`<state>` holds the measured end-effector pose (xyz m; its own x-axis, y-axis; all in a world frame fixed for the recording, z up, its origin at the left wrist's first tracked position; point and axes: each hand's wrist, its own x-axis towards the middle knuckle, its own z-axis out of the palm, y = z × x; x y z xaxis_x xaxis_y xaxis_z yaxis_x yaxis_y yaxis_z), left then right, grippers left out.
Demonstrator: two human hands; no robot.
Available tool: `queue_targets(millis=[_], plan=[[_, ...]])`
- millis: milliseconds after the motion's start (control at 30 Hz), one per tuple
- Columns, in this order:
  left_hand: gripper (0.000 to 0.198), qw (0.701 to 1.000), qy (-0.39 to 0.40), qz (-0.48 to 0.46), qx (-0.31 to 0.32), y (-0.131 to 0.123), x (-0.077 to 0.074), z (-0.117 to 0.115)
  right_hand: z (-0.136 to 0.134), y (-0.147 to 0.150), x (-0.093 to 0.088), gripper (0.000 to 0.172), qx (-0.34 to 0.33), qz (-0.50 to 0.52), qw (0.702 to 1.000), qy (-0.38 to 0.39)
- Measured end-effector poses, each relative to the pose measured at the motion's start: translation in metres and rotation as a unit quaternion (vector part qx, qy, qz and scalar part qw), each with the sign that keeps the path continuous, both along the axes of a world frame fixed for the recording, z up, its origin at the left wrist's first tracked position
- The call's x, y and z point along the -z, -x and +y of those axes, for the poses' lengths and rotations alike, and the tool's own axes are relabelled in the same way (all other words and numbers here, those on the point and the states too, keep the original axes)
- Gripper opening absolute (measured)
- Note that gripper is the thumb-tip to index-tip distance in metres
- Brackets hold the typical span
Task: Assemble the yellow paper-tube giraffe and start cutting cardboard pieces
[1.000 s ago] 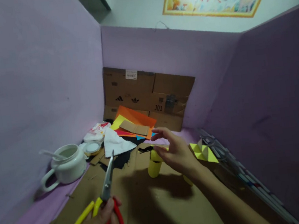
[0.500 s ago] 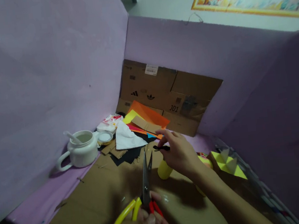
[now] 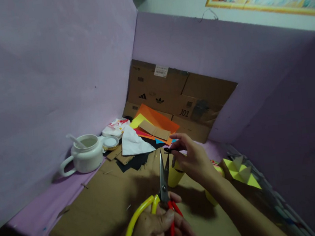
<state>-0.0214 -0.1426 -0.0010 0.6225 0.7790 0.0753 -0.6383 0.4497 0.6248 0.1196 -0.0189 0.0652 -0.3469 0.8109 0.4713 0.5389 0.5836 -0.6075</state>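
Note:
My left hand is closed around a pair of scissors with one yellow and one red handle. The metal blades point away from me and stand slightly apart. My right hand pinches a small black piece, perhaps paper, between thumb and fingers, just beyond the blade tips. Below that hand stands a yellow cylinder with a dark mark near its top, partly covered by the hand. Another yellow object is mostly hidden behind my right forearm.
A cardboard sheet covers the work surface. At the left are a white pot with a stick in it and a round lidded jar. Coloured papers and white tissue lie at the back. Folded yellow paper sits at right.
Both hands have shifted slightly right in the view, the scissors with the left. The black piece has moved a little up and right, and more of the yellow cylinder's top shows.

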Motion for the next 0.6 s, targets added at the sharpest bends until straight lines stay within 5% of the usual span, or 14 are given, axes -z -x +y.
queue_targets(millis=[333,600], plan=[[0.038,0.999,-0.022,-0.026,-0.014,-0.014,0.015,0.017,0.001,-0.003,0.000,0.031,0.013,-0.025,1.000,-0.001],[0.033,0.999,0.006,0.046,-0.015,0.001,-0.009,0.010,0.002,-0.006,-0.002,0.031,-0.008,-0.054,0.998,-0.028]])
